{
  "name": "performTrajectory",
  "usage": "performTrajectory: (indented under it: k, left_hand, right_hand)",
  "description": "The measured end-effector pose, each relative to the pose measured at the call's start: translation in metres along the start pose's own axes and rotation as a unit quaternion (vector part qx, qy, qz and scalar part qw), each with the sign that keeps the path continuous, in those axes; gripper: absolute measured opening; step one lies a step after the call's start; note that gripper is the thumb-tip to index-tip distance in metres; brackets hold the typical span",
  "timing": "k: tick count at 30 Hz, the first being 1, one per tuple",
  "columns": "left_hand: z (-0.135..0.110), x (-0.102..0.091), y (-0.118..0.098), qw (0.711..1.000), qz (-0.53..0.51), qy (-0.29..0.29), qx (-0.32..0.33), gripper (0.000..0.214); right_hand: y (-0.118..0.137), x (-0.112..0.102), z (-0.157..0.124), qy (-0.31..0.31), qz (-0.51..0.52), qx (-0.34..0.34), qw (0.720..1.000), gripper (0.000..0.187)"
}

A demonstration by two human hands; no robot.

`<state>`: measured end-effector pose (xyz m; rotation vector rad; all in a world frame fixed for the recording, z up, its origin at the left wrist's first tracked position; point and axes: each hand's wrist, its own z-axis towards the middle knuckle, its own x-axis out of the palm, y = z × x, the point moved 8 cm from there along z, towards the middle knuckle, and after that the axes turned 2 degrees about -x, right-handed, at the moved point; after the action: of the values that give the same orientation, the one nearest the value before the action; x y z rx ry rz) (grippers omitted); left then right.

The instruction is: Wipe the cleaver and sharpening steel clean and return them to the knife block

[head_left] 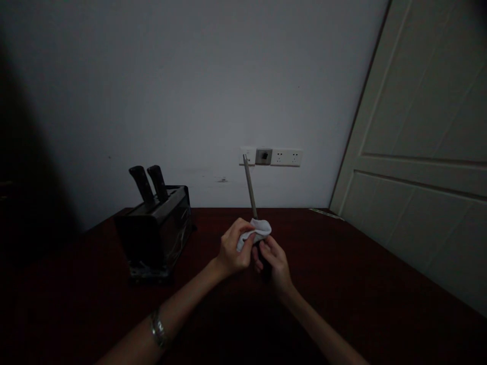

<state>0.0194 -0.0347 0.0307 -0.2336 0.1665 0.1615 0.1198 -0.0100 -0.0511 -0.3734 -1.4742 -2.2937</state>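
Observation:
A sharpening steel (pixel 250 186), a long grey rod with a dark handle, stands tilted slightly left above the table. My right hand (pixel 276 261) is closed around its handle, which is mostly lost in shadow. With thumb and fingers, my left hand (pixel 236 246) pinches a folded white cloth (pixel 261 229). That cloth lies against the lower end of the rod, just above my right hand, and hides where rod meets handle. A bracelet is on my left wrist.
On the left of the dark red table (pixel 304 228) stands a black knife block (pixel 152 218) with two black-handled knives (pixel 141 183) in it. Wall sockets (pixel 287 157) sit behind the rod. A pale panelled door (pixel 426 177) borders the right side. The light is dim.

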Motion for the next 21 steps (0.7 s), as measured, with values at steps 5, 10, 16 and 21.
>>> performTrajectory:
  k: [5, 10, 16, 21]
  left_hand:
    - [-0.004, 0.003, 0.010, 0.996, -0.051, 0.000, -0.074, 0.010]
    - [-0.008, 0.000, 0.024, 0.981, -0.105, -0.032, -0.159, 0.008]
    - [-0.024, 0.011, 0.050, 0.954, -0.128, -0.023, -0.271, 0.014]
    - [-0.017, -0.008, 0.076, 0.942, -0.082, -0.099, -0.309, 0.018]
  right_hand:
    - [-0.001, 0.004, -0.004, 0.004, 0.044, 0.046, 0.998, 0.027]
    - [0.001, 0.010, -0.005, 0.028, 0.089, 0.052, 0.994, 0.026]
    - [0.013, 0.015, -0.006, 0.048, 0.092, 0.045, 0.994, 0.026]
    - [0.025, 0.013, -0.004, 0.059, 0.033, 0.006, 0.998, 0.027]
